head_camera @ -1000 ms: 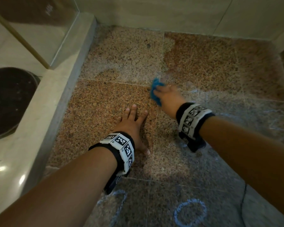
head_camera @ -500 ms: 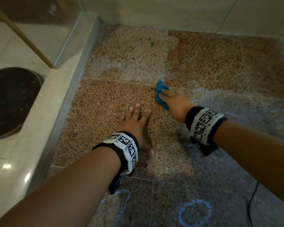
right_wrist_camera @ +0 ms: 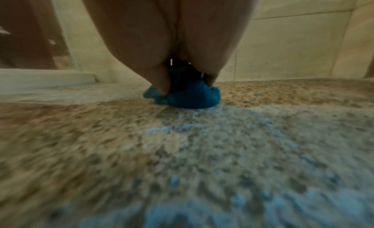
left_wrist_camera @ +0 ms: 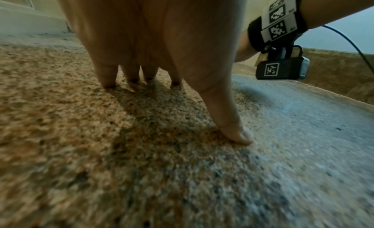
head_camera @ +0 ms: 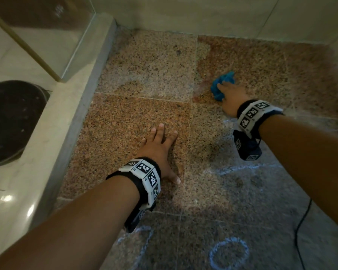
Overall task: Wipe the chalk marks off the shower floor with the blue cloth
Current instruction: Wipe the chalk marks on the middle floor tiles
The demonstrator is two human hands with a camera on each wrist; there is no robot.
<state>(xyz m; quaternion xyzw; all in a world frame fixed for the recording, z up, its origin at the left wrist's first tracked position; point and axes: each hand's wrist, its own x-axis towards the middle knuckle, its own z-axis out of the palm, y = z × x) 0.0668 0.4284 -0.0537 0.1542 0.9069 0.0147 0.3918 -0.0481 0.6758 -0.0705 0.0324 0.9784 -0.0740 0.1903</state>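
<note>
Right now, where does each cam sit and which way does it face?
Head: high, looking down at the shower floor; both forearms show, left hand flat, right hand on the blue cloth.
Left wrist: low, along the straight fingers; sees the right wristband.
Right wrist: low, facing the cloth and wall.
Shared: cloth, head and right wrist.

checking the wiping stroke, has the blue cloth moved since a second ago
Yes. The crumpled blue cloth under the right hand has crossed the tile grout cross, moving right and away onto the far right granite tile.
</note>
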